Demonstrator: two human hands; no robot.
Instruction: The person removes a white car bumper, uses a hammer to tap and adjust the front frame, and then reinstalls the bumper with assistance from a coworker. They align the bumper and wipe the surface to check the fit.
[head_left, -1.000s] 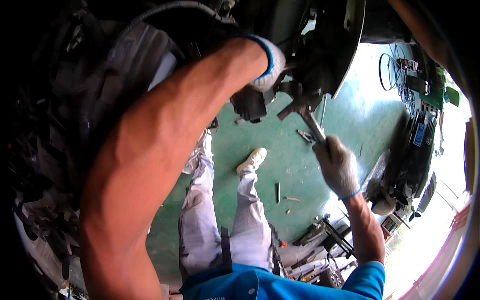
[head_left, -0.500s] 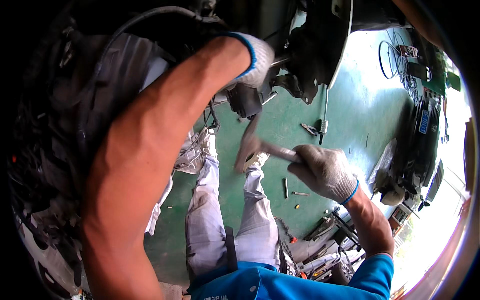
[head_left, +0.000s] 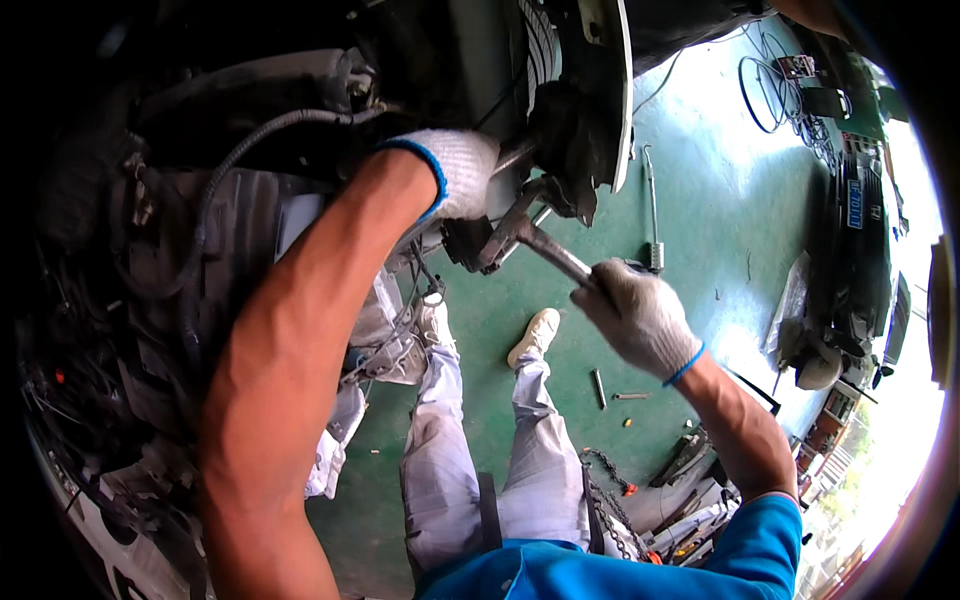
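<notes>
My right hand [head_left: 643, 318], in a white knitted glove with a blue cuff, is closed round the handle of a hammer [head_left: 556, 254]. The worn metal hammer head touches or overlaps a dark block-shaped part [head_left: 468, 246] below my left hand; I cannot tell which. My left hand [head_left: 462, 174], gloved the same way, is closed, and a metal bar [head_left: 516, 154] sticks out from its right side toward a bent dark bracket [head_left: 566, 150]. The glove hides its fingertips and the bar's other end. Loose wires [head_left: 422, 268] hang beneath the block.
Opened-up vehicle parts, including a ribbed hose [head_left: 262, 132], fill the left side. A pale panel edge [head_left: 624, 95] hangs ahead. On the green floor [head_left: 560, 440] lie a long-handled tool [head_left: 654, 205], a wrench [head_left: 599, 389] and a chain [head_left: 612, 520]. A black bumper [head_left: 862, 260] lies at the right.
The hammer has moved up to the dark block from lower down, where it was blurred. My left hand shows lower and farther left as the view shifts. Pliers on the floor are now hidden.
</notes>
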